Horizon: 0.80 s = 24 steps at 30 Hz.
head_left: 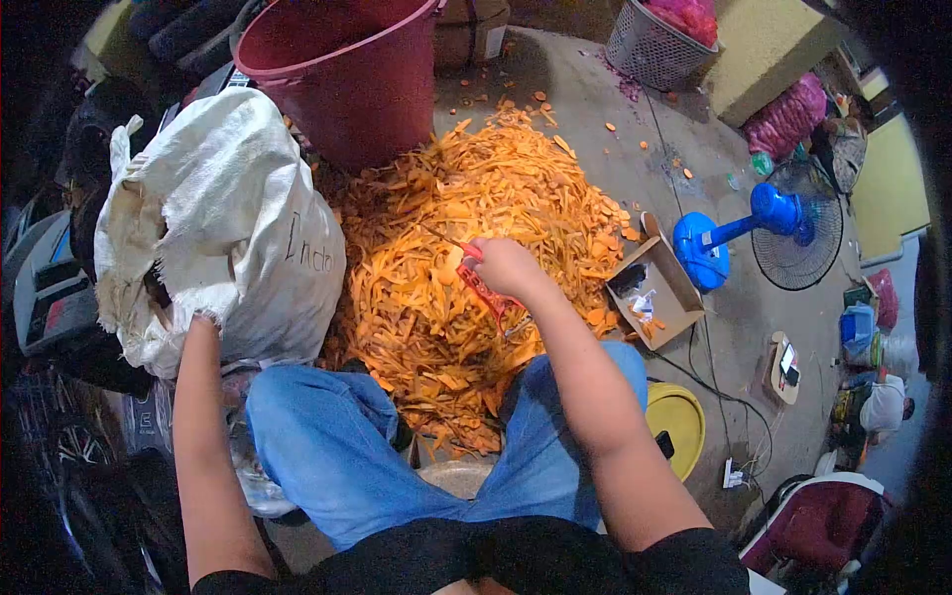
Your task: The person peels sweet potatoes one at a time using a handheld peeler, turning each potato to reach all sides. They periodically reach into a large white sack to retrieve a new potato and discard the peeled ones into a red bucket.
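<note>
My left hand (203,323) reaches into the torn mouth of a white woven sack (260,188), which hides its fingers. Handwritten dark letters mark the sack's side. Over a big heap of orange peelings (516,188), my right hand (504,268) is closed around the red handle of a knife (446,236), its thin blade pointing up and left. Just below that hand is a red plastic piece with openings (488,296), which overlaps the heap in this view. The heap spreads between my knees and beyond them.
A large dark-red tub (342,94) stands behind the sack. To the right are a cardboard box (666,297), a blue fan (759,218), a yellow lid (676,426) and cables on the floor. A grey basket (654,50) stands farther back. Another person (883,407) is at far right.
</note>
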Tool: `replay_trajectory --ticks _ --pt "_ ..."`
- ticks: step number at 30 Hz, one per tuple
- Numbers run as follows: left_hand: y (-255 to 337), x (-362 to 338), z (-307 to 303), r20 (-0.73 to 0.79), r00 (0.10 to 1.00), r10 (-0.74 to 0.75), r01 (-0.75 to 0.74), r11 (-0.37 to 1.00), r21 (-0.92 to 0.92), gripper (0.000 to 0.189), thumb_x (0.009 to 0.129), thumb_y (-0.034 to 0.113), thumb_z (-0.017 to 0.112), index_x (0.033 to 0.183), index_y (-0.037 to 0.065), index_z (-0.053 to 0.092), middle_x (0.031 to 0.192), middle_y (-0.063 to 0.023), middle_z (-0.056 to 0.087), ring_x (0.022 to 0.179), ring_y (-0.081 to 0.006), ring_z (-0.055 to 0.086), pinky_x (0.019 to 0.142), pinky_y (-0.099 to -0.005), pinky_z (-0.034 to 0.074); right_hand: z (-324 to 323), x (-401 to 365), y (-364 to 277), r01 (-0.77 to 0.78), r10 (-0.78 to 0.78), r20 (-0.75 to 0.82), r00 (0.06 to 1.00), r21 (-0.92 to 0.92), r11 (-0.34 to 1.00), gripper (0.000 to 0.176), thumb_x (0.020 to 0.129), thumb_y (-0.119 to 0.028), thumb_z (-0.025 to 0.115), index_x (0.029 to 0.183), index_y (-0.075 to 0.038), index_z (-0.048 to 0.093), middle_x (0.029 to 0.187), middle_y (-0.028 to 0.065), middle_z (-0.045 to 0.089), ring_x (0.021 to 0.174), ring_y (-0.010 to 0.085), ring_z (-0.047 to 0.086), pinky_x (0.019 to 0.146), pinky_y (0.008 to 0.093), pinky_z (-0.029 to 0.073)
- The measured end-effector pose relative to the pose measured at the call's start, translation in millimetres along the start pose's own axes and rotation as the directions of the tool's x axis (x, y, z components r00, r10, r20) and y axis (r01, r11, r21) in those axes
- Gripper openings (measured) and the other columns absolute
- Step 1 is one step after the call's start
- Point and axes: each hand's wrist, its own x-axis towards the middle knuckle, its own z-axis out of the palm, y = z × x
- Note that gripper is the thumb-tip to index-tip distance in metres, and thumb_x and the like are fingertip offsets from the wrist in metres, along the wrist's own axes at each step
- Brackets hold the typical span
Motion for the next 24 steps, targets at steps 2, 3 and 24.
replay_trajectory --ticks 2,3,24 --pt "2 1 2 0.004 1.000 0.000 0.000 1.000 -0.005 0.022 0.073 0.019 0.048 0.078 -0.002 0.051 0.068 -0.0141 0.054 0.063 -0.0211 0.051 0.058 -0.0332 0.039 -1 0 0 0.020 -0.020 0.008 1.000 -0.003 1.000 0.024 0.070 -0.019 0.047 0.092 -0.008 0.050 0.085 0.0141 0.056 0.079 0.0283 0.054 0.068 0.0385 0.043" --pt "4 2 4 0.003 1.000 -0.002 0.002 1.000 -0.008 0.022 0.073 0.019 0.048 0.078 -0.002 0.051 0.068 -0.0140 0.054 0.063 -0.0210 0.051 0.058 -0.0331 0.039 0 0 0 0.029 -0.028 0.016 0.999 -0.019 0.999 0.025 0.071 -0.019 0.048 0.093 -0.008 0.050 0.085 0.0139 0.056 0.080 0.0283 0.053 0.068 0.0386 0.043" --pt "4 12 3 0.013 1.000 -0.013 0.013 1.000 -0.028 0.023 0.072 0.019 0.050 0.079 -0.003 0.051 0.069 -0.0126 0.054 0.063 -0.0194 0.051 0.058 -0.0315 0.039 3 0 1 0.046 -0.046 -0.017 0.999 0.026 0.999 0.020 0.071 -0.016 0.049 0.088 -0.006 0.050 0.079 0.0157 0.055 0.076 0.0306 0.052 0.067 0.0380 0.041"
